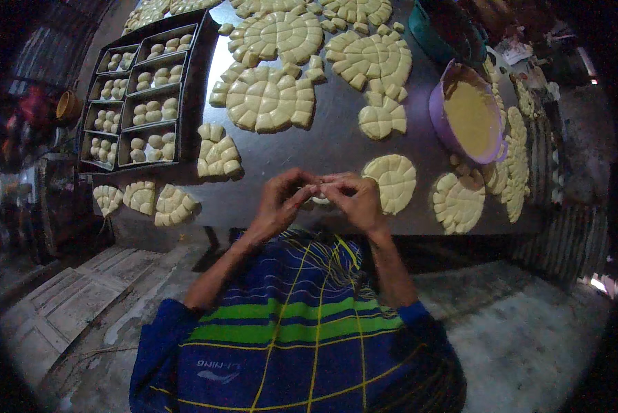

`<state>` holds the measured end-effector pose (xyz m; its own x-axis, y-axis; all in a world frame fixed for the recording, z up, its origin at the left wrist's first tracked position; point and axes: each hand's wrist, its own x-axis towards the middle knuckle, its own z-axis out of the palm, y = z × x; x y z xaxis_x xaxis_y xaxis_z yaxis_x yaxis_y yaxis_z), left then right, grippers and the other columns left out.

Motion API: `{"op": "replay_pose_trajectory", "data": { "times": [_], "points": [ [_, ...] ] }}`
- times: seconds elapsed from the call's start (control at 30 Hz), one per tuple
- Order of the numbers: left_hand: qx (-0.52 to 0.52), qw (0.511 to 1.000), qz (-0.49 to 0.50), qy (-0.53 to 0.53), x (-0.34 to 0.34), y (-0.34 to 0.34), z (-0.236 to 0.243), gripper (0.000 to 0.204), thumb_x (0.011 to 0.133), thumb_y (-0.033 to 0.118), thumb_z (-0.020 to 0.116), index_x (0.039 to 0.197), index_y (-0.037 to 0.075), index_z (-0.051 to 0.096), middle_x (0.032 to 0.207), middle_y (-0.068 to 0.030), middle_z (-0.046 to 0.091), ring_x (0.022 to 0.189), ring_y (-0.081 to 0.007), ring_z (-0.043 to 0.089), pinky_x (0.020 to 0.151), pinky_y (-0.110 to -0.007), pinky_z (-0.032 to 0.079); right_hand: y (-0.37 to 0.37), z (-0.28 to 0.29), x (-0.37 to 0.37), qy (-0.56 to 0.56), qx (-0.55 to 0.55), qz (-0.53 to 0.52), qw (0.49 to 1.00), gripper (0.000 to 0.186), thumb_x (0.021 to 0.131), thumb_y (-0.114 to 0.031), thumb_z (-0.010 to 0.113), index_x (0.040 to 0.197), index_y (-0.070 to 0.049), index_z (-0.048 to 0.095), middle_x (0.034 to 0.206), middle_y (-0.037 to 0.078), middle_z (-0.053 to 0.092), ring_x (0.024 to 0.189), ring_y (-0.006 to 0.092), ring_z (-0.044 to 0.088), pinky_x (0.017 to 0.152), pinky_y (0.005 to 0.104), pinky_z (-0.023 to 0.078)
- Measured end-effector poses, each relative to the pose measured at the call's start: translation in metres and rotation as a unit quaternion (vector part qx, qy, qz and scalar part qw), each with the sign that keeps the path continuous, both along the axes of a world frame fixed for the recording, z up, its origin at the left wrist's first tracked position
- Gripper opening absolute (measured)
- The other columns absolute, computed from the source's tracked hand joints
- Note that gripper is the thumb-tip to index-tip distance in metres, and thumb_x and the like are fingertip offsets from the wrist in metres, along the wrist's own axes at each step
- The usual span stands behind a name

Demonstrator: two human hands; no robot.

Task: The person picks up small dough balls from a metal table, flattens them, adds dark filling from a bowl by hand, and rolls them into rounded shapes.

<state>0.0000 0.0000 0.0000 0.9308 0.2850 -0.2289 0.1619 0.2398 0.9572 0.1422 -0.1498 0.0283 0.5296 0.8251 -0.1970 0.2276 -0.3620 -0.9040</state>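
A small piece of pale dough [320, 201] sits between the fingertips at the near edge of the dark table [288, 153], mostly hidden by the fingers. The left hand [280, 198] and the right hand [358, 199] are both curled nearly closed, thumbs and fingers pinched on it from either side, the hands almost meeting.

Just beside the right hand lies a scored dough round [395, 184]; a second scored round [459, 202] lies farther right. Beyond the hands spread larger cut rounds [271, 101], and three dough wedges [175, 206] line the near edge at left.

At the far left of the table stands a dark tray [190, 89] with eight compartments in two columns of four, each holding a cluster of small dough balls [154, 113]. To the right, a purple tub [443, 115] holds a smooth yellowish mass [472, 120]; the inside of the teal tub [434, 34] behind it is too dark to read.

Pale lettering above a small logo [218, 376] marks the blue checked shirt [274, 368].
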Motion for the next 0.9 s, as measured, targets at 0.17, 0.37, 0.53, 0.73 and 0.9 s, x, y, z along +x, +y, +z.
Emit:
{"op": "replay_pose_trajectory", "data": {
  "times": [0.17,0.37,0.53,0.73,0.9],
  "points": [
    [-0.109,0.991,0.07,-0.041,0.007,0.0,-0.002,0.046,0.085,-0.002,0.066,0.124,0.005,0.044,0.103,-0.0091,0.065,0.094,-0.0153,0.062,0.082,-0.029,0.051,0.012,-0.01,-0.007,0.161,0.003,-0.101,0.982,0.047,0.077,-0.011,0.079,0.121,-0.005,0.063,0.107,0.008,0.07,0.084,0.014,0.068,0.074,0.0294,0.055],
    [-0.306,0.946,0.1,-0.041,0.004,0.021,0.007,0.067,0.077,-0.005,0.071,0.134,0.006,0.039,0.116,-0.014,0.062,0.111,-0.0219,0.059,0.095,-0.034,0.05,0.032,-0.012,-0.019,0.128,0.048,-0.074,0.988,0.032,0.081,-0.009,0.075,0.11,-0.004,0.064,0.1,0.009,0.071,0.088,0.0176,0.068,0.079,0.0301,0.055],
    [-0.25,0.935,0.234,-0.096,-0.002,0.054,0.002,0.059,0.079,-0.001,0.067,0.133,0.006,0.043,0.123,-0.0146,0.057,0.116,-0.0251,0.056,0.098,-0.038,0.049,0.064,-0.014,-0.01,-0.317,0.06,-0.003,0.947,0.029,0.081,-0.004,0.069,0.11,-0.004,0.064,0.102,0.013,0.068,0.093,0.0292,0.066,0.083,0.0373,0.053],
    [-0.213,0.93,0.294,-0.052,-0.043,0.092,-0.01,0.047,0.083,0.003,0.065,0.127,0.004,0.05,0.119,-0.0127,0.057,0.111,-0.023,0.057,0.095,-0.036,0.048,0.087,-0.077,-0.001,-0.364,0.066,0.085,0.925,0.029,0.077,-0.002,0.069,0.105,-0.004,0.064,0.102,0.013,0.064,0.094,0.0344,0.06,0.082,0.0427,0.05],
    [-0.209,0.916,0.337,-0.061,-0.069,0.098,-0.022,0.041,0.083,0.003,0.065,0.122,0.004,0.053,0.113,-0.0103,0.059,0.11,-0.0212,0.058,0.095,-0.036,0.047,0.101,-0.066,0.041,-0.393,0.062,0.014,0.917,0.029,0.079,0.0,0.064,0.108,-0.004,0.064,0.101,0.015,0.065,0.093,0.0352,0.062,0.081,0.0435,0.051]
  ]
}}
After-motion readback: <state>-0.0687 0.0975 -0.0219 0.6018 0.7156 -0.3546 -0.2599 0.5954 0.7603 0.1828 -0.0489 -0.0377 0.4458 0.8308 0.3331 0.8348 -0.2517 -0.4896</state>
